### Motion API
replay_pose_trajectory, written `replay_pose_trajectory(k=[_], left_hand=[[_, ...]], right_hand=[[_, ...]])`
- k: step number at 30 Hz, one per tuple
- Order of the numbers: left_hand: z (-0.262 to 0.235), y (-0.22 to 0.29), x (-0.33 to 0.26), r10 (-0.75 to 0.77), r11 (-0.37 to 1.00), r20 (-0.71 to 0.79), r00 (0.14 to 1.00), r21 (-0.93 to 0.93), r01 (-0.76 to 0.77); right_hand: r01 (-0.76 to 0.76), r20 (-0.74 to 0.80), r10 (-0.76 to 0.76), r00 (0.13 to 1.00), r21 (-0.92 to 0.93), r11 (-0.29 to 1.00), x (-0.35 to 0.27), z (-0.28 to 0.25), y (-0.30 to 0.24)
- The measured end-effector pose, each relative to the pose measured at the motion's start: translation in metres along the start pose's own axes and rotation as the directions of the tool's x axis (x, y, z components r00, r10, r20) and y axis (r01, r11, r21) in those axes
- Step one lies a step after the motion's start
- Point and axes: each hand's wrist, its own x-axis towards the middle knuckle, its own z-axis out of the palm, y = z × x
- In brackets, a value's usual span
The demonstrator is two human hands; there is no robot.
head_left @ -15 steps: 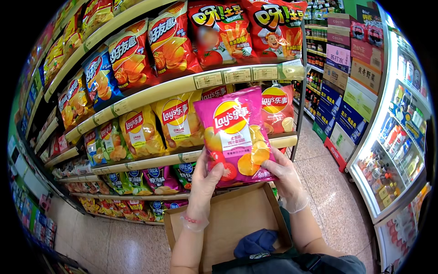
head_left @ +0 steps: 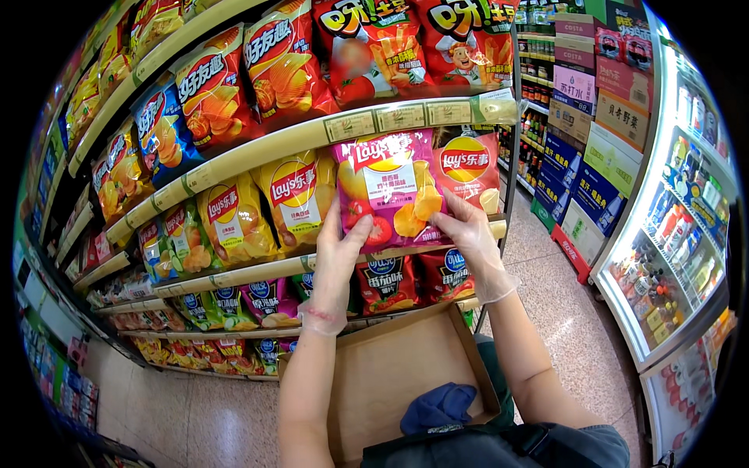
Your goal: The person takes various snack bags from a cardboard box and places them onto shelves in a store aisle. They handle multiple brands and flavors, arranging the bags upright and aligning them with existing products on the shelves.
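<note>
A tiered shop shelf (head_left: 257, 156) spreads in front of the fingers (head_left: 357, 232) and off to their left, lined with rows of bagged snacks. Red bags (head_left: 285, 66) stand on the tier above the fingers, yellow bags (head_left: 300, 199) just to their left on the middle tier, and a pale red bag (head_left: 473, 168) near them on the right. Under the fingers, on a lower tier, sits a pair of red packets (head_left: 386, 287). Lower again and nearer the body is an open cardboard box (head_left: 374, 374) with a crumpled blue cloth (head_left: 441, 407) inside. Well to the right of the fingers, on a speckled floor (head_left: 562, 312), stand stacked cartons (head_left: 612, 160) and a lit drinks fridge (head_left: 622, 316).

The fingers of the left hand (head_left: 335, 264) and right hand (head_left: 477, 248), both in clear gloves (head_left: 499, 287), are partly closed, grasping a magenta crisp bag (head_left: 394, 175) by its lower sides. The thumbs lie on its front; most other fingers are hidden. The bag is roughly upright between the hands, level with the middle tier; whether its base touches the shelf cannot be told.
</note>
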Motion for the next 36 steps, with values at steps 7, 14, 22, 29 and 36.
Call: replay_pose_trajectory(k=[7, 14, 22, 29, 36], left_hand=[[-0.018, -0.035, 0.028, 0.172, 0.930, -0.031, 0.985, 0.334, -0.152], [-0.010, -0.020, 0.027, 0.364, 0.453, -0.024, 0.931, 0.878, -0.154], [-0.013, -0.032, 0.032, 0.467, 0.467, -0.047, 0.883, 0.861, -0.201], [-0.021, -0.041, 0.037, 0.570, 0.453, -0.022, 0.821, 0.842, -0.292], [-0.023, -0.038, 0.039, 0.608, 0.373, 0.012, 0.794, 0.878, -0.299]], right_hand=[[0.082, -0.175, -0.252, 0.952, -0.647, 0.758, 0.030, -0.008, 0.036], [0.116, -0.157, -0.404, 0.901, -0.810, 0.574, 0.028, 0.003, 0.031], [0.151, -0.178, -0.443, 0.879, -0.777, 0.612, 0.032, 0.012, 0.036], [0.177, -0.176, -0.475, 0.862, -0.774, 0.608, 0.036, 0.015, 0.038], [0.247, -0.167, -0.517, 0.840, -0.731, 0.636, 0.043, 0.014, 0.055]])
